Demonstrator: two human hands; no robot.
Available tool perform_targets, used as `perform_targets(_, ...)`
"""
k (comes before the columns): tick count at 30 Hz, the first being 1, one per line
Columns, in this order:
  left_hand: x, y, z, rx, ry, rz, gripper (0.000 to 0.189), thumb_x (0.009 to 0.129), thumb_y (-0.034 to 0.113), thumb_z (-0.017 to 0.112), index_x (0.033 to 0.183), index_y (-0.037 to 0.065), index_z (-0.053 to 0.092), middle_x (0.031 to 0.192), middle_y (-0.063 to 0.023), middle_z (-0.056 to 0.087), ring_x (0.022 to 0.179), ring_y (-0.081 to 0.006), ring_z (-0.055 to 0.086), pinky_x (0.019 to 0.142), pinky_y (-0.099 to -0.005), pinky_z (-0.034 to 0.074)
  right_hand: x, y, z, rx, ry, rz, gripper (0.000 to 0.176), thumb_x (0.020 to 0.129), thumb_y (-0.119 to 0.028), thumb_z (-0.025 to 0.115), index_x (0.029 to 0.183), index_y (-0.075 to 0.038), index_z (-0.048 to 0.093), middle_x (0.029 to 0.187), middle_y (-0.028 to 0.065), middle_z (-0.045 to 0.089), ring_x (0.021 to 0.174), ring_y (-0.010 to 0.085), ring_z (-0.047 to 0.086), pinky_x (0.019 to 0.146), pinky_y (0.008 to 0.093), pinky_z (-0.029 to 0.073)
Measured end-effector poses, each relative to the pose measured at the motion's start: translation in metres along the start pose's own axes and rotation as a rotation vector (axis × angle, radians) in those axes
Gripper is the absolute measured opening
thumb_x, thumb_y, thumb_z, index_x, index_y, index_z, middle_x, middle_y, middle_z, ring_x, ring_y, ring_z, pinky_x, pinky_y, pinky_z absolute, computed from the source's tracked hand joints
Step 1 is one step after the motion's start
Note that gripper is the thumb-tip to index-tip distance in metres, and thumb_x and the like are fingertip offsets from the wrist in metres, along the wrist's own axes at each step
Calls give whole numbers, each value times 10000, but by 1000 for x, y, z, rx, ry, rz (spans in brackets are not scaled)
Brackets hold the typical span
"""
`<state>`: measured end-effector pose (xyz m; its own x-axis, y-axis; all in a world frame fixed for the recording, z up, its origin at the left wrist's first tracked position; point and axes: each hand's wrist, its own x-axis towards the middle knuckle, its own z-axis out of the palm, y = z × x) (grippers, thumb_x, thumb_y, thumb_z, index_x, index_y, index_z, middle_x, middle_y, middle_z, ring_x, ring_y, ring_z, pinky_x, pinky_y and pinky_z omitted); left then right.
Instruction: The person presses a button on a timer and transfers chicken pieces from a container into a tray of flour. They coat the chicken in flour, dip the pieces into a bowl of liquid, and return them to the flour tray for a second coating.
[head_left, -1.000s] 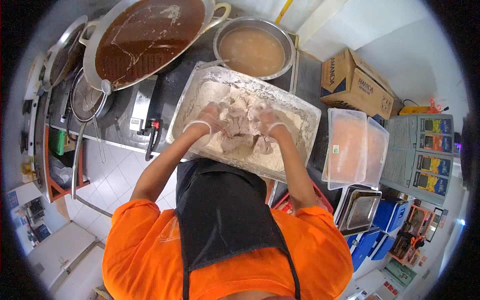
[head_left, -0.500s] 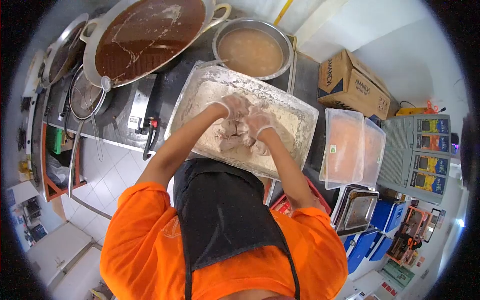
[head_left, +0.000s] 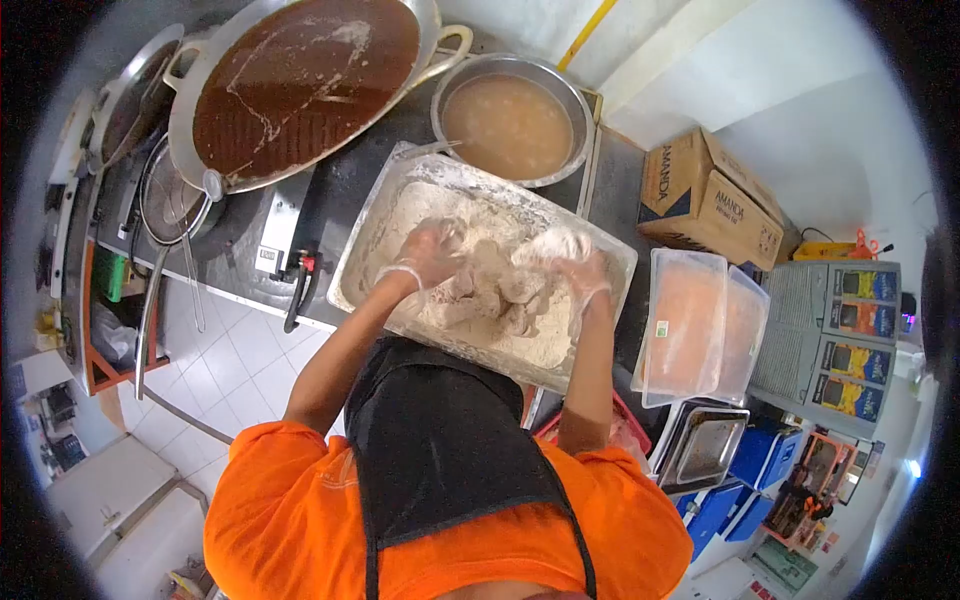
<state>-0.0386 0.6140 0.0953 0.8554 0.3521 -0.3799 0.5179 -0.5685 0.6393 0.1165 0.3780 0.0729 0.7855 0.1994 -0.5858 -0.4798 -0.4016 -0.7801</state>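
In the middle of a flour-crusted rectangular tray [head_left: 545,208], huddled together and thickly dusted, a cluster of floured pieces [head_left: 490,285], with loose flour banked on either side. Just beside the cluster, at its left, the left hand [head_left: 432,255] in a clear glove, bent over the flour, too blurred to tell whether grasping or released. Across from that, over the right part of the tray, the right hand [head_left: 582,270], also gloved, with whitened fingers hard to separate from the flour (messy stuff, this), so no telling whether clenched on a piece or free. Beyond the tray's far edge, a round metal basin [head_left: 585,110] of cloudy tan liquid. To the left of that, a wide two-handled pan [head_left: 180,130] of dark brown liquid, and, near its lower left rim, a round strainer [head_left: 168,192]. Under tray and basin, a dark counter [head_left: 345,170]. Off to the right, a cardboard box [head_left: 672,185] lettered AMANDA, then nearer, translucent plastic containers [head_left: 688,320], with metal trays [head_left: 708,445] and blue bins [head_left: 765,450] past them. Closest of all, a black apron [head_left: 440,450] over an orange shirt [head_left: 270,500].
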Motion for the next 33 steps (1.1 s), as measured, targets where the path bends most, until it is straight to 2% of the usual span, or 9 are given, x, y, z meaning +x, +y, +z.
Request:
perform_targets(2,11,30,-17,-156,83,87,428,756,263,687,1125,88,559,1175,-177,551,1078,-304,549,940,-382,433,18,-41,3,18,-319,-211,671,687,27,714,1267,58,377,1153,216,547,1009,252,583,843,330,522)
perform_targets(5,66,65,-30,16,263,256,387,782,272,651,1097,59,580,1149,-178,569,1046,-314,566,922,-385,446,72,-87,40,41,-185,-420,613,645,-8,742,1196,29,476,1147,169,572,1021,207,586,822,291,509)
perform_targets(7,121,79,-37,135,208,228,334,788,260,631,1046,48,623,1099,-192,601,1007,-323,588,890,-393,467,96,-127,66,-585,33,-672,468,582,-161,787,979,1,598,890,120,643,790,159,625,674,279,498)
perform_targets(8,151,76,-30,173,121,174,309,788,253,626,1018,48,645,1071,-200,617,986,-327,599,870,-399,479,109,-142,75,-621,-102,-395,527,551,-253,781,982,1,615,914,170,648,822,230,639,711,317,496)
perform_targets(14,224,33,35,424,112,141,277,751,202,639,1003,88,660,1030,-178,627,985,-336,599,885,-393,473,147,-113,98,-1159,-13,-585,434,626,-247,723,990,-22,653,1018,200,643,950,327,625,818,375,487)
perform_targets(19,145,51,21,308,259,250,320,800,213,585,1103,116,620,1105,-192,593,1006,-375,573,885,-425,468,50,-78,69,-1115,10,-788,354,831,-331,532,1042,-73,653,1124,215,589,1075,366,552,903,434,446)
perform_targets(24,49,-12,76,247,466,498,340,822,305,556,1047,57,610,970,-218,611,948,-364,558,835,-459,465,6,22,48,-1334,-174,-717,556,672,-233,678,1172,-34,539,1050,235,604,947,353,594,898,437,432)
perform_targets(26,18,-26,95,325,303,240,382,838,361,529,1102,91,587,920,-215,602,959,-342,553,803,-452,467,31,60,41,-1447,-516,-554,661,673,-300,690,1241,-30,487,1135,232,572,1011,370,565,951,435,396)
perform_targets(33,4,-58,118,569,-7,277,473,806,373,608,1090,9,506,904,-214,576,846,-286,596,649,-374,503,8,46,19,-1387,-315,-378,709,716,-396,671,1254,17,465,1121,259,573,1064,371,555,923,420,446)
